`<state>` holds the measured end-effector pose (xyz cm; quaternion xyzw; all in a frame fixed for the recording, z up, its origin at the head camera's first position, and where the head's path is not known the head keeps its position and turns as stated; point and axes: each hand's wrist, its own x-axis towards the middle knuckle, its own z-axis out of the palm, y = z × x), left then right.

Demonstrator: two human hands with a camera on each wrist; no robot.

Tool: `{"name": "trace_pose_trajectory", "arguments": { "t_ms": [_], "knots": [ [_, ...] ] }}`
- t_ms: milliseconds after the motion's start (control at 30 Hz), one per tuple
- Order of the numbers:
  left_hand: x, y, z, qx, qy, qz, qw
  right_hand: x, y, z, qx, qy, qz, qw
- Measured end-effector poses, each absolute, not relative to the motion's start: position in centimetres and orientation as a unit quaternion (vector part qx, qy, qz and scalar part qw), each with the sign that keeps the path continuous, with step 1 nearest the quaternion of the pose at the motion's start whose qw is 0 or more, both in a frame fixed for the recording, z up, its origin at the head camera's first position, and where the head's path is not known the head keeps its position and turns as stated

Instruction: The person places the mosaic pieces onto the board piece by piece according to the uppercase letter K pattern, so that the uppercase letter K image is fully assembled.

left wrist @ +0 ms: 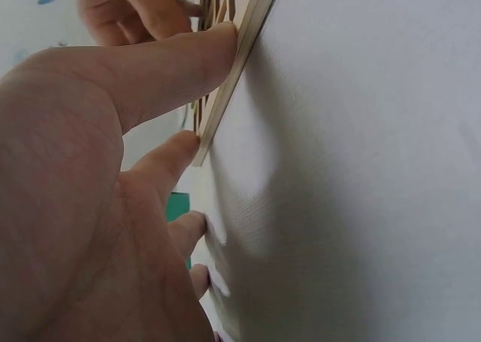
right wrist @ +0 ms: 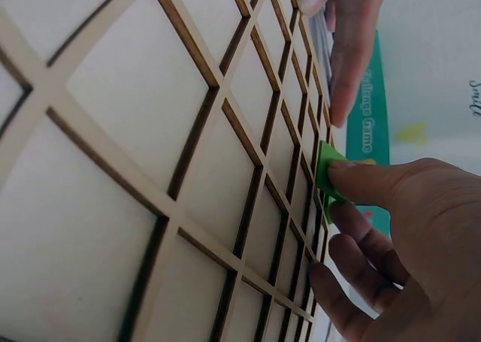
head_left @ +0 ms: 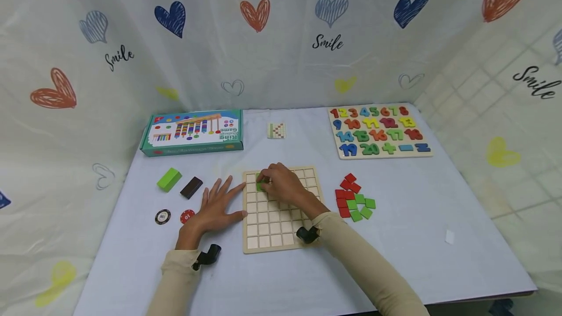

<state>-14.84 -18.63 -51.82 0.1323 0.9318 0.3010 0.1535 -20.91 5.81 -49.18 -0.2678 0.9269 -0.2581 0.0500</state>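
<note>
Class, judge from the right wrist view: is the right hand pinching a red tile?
No, the right hand pinches a green tile at the wooden grid board.

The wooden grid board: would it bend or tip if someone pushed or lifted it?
The grid board is probably stiff, since its edge runs straight in the left wrist view. Lying flat on the tabletop, it would likely slide rather than tip. It looks thin for its width, so it may feel fairly light.
</note>
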Motion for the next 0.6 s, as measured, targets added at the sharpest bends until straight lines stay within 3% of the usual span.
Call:
{"name": "trace_pose_trajectory", "arguments": {
  "t_ms": [600],
  "knots": [
    [-14.94,-18.89,-52.63,0.137,0.933,0.301,0.144,-20.45,5.56,-49.8,-0.274,0.937,-0.218,0.018]
  ]
}}
